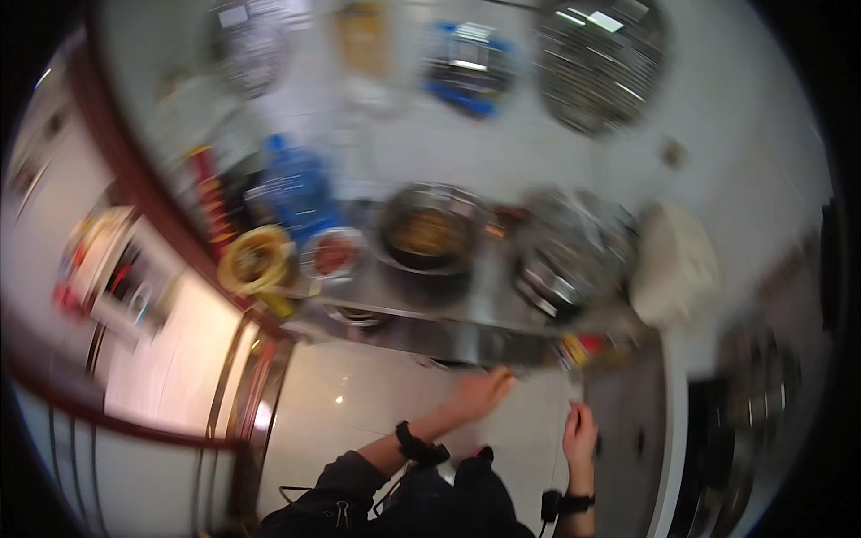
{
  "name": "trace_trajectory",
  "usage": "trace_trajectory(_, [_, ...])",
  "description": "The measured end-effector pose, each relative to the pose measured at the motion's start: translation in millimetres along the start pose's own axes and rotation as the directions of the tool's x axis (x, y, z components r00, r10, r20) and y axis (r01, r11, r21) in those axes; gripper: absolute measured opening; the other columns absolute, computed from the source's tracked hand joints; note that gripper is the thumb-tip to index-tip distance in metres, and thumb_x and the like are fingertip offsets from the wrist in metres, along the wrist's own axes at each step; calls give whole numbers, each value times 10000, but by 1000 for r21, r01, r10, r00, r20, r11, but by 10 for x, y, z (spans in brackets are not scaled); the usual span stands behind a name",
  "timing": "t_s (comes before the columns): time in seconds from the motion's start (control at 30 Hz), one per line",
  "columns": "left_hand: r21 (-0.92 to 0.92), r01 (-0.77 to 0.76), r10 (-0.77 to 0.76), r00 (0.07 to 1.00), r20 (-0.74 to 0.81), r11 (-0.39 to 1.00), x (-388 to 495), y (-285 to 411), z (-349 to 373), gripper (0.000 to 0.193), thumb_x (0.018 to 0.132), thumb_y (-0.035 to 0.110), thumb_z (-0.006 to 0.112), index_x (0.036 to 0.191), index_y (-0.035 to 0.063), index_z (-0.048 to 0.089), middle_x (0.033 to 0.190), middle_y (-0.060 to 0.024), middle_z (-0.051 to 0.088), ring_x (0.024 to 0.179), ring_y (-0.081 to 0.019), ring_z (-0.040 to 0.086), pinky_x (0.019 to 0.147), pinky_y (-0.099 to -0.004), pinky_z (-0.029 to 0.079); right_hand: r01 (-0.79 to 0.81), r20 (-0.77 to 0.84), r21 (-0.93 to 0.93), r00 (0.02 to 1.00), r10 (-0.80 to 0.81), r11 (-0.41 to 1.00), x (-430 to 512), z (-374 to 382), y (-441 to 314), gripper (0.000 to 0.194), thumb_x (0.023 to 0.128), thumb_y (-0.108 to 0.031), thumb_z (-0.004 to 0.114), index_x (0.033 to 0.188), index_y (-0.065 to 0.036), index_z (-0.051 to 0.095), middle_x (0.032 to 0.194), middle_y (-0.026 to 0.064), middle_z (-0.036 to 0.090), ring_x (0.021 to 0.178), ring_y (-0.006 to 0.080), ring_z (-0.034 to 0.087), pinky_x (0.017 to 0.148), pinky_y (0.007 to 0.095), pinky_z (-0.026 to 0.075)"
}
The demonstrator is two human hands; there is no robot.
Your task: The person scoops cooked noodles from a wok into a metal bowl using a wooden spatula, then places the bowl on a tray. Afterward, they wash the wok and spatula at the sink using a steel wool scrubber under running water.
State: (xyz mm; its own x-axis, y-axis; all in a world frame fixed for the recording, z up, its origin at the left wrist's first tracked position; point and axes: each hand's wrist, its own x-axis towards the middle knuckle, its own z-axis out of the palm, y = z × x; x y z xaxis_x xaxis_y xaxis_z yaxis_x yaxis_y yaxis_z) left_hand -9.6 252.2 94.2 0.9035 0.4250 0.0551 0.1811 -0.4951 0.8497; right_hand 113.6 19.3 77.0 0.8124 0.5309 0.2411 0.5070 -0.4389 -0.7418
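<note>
The picture is blurred by motion. My left hand (481, 393), a black band on its wrist, reaches forward over the pale tiled floor, just short of the metal table's front edge (417, 313). My right hand (580, 434), also banded, hangs by a grey cabinet side, its fingers partly curled. Whether either hand holds anything is too blurred to tell. On the metal table stands a round metal pan (430, 228) with yellow-brown food in it. To its left is a white bowl (334, 253) of reddish food, perhaps meat.
A yellow-lined container (254, 259) and a blue plastic water bottle (299, 185) stand at the left. Plastic-covered cookware (572, 249) and a whitish bag (676, 265) are at the right. Round metal trays (602, 64) appear against the tiled wall. A dark red wooden rail (128, 141) borders the left.
</note>
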Motion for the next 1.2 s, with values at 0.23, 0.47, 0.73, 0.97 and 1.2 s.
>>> trace_trajectory(0.23, [-134, -284, 314, 887, 338, 949, 134, 1246, 1508, 261, 930, 260, 543, 1118, 83, 507, 558, -81, 523, 490, -241, 514, 498, -360, 385, -314, -495, -31, 829, 258, 949, -1279, -1602, 673, 144, 890, -93, 558, 1013, -57, 622, 766, 156, 617, 616, 278, 589, 564, 342, 459])
trace_trajectory(0.47, [-232, -471, 512, 646, 566, 851, -11, 2450, 3454, 292, 936, 251, 528, 1134, 42, 482, 530, -63, 464, 481, -221, 479, 507, -347, 382, -658, -614, 88, 555, 561, 748, -2654, -2905, 1548, 139, 911, -141, 553, 1001, -59, 622, 731, 151, 626, 626, 290, 611, 573, 359, 472])
trace_trajectory(0.73, [-204, -465, 470, 577, 668, 861, 142, 2939, 4615, 291, 950, 262, 507, 1144, 47, 490, 552, -61, 470, 505, -226, 493, 516, -352, 388, -740, -627, 123, 459, 630, 662, -3095, -3507, 2454, 175, 911, -204, 559, 982, -59, 625, 730, 147, 638, 658, 301, 629, 586, 380, 484])
trace_trajectory(0.97, [-231, -484, 491, 523, 697, 844, 821, 3179, 5200, 273, 958, 254, 498, 1141, 51, 494, 587, -93, 518, 524, -243, 505, 525, -357, 390, -716, -738, 162, 369, 565, 679, -2534, -3540, 3326, 199, 884, -173, 580, 1018, -29, 610, 869, 171, 640, 731, 320, 629, 647, 389, 502])
trace_trajectory(1.2, [-268, -503, 495, 397, 773, 822, 1526, 3346, 5704, 266, 965, 262, 478, 1138, 60, 489, 648, -117, 582, 603, -283, 583, 563, -368, 425, -816, -877, 101, 197, 438, 569, -1932, -3712, 4261, 419, 882, -162, 597, 1247, 14, 490, 1009, 183, 615, 853, 352, 630, 715, 411, 507])
